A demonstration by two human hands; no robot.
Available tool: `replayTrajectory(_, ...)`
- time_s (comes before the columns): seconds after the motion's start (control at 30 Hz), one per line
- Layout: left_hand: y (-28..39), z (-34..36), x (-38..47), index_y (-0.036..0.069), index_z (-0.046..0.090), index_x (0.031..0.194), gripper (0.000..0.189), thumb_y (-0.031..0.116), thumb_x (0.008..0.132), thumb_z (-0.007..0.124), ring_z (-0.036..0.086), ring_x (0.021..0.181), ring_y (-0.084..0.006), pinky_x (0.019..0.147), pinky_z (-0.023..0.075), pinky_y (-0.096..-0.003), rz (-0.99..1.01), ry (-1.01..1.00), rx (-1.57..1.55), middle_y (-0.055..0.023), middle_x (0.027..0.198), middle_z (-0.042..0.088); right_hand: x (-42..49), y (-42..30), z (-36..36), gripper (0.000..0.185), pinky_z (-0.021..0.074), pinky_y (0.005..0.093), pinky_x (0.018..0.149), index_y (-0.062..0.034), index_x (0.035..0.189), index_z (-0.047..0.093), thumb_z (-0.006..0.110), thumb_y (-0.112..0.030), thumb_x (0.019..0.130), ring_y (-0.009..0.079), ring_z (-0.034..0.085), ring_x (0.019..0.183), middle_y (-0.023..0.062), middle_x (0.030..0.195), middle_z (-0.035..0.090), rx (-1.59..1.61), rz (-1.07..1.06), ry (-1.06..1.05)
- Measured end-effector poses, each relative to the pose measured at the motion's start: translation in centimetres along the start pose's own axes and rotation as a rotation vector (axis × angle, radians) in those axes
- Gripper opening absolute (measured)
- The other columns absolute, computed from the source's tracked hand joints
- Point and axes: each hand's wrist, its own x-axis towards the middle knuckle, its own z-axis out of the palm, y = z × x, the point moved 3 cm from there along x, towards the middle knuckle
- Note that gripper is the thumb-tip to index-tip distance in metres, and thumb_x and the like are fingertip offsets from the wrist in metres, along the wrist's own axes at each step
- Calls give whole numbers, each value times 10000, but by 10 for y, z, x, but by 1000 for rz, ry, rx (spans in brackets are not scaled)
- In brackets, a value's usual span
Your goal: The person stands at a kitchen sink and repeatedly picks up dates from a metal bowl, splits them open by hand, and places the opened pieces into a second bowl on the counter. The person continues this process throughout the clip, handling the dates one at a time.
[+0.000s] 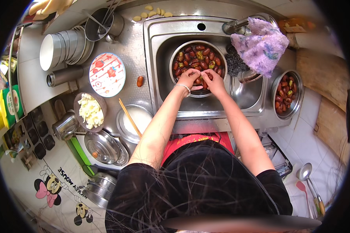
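In the sink basin [166,70] stands a round stainless steel bowl [224,55] of red dates [200,47] in liquid; several are split and show yellow-green flesh. Over its near side, my left hand [187,79] and my right hand [214,83] meet at their fingertips. Pinched between them is a red date, mostly hidden by the fingers, with a bit of greenish flesh showing. A white bracelet circles my left wrist. To the right of the sink, a second steel bowl [300,94] holds more red dates, some of them split.
A purple cloth [259,46] hangs over the faucet [236,26]. Left of the sink lie one loose date [140,81], a strawberry-patterned plate [107,74], stacked white bowls [49,51], and chopsticks [129,116] across a pan [134,137]. Garlic cloves [152,13] line the back.
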Motion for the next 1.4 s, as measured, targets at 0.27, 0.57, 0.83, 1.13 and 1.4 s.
replayTrajectory(0.27, -4, 27, -32, 68, 654, 1126, 205, 128, 934, 691, 599, 601, -86, 518, 536, -224, 201, 149, -206, -13, 817, 646, -20, -17, 6, 248, 381, 202, 498, -107, 1104, 645, 605, -326, 995, 41, 503, 619, -43, 750, 574, 438, 200, 18)
replayTrajectory(0.57, -12, 26, -44, 108, 626, 997, 126, 207, 947, 685, 632, 680, -127, 562, 551, -239, 118, 234, -592, -16, 837, 661, -31, -17, 10, 271, 406, 181, 514, -139, 1220, 595, 545, -322, 1027, 55, 549, 667, -15, 865, 602, 914, 232, -115)
replayTrajectory(0.83, -9, 53, -86, 32, 630, 1119, 194, 105, 939, 629, 621, 949, -186, 868, 491, -312, 819, 641, 339, -77, 1020, 668, -50, -21, 37, 307, 494, 354, 949, -141, 1233, 617, 567, -344, 1008, 187, 598, 1073, 44, 1158, 643, 1391, 207, -180)
replayTrajectory(1.13, -10, 99, -144, 129, 645, 1255, 394, 250, 880, 640, 380, 1400, -355, 1173, 151, -570, 1277, 553, 995, -130, 1472, 479, -74, -38, 22, 480, 332, 404, 1152, -58, 1292, 562, 464, -434, 1011, 263, 490, 1299, 128, 1343, 578, 1844, 119, -689)
replayTrajectory(1.4, 7, 141, -169, 112, 682, 1162, 297, 194, 886, 613, 431, 1355, -331, 1174, 132, -564, 1452, 489, 1062, -115, 1402, 539, -102, -58, -20, 412, 408, 379, 1082, -66, 1243, 601, 492, -387, 1010, 234, 544, 1225, 103, 1276, 614, 1800, -46, -543)
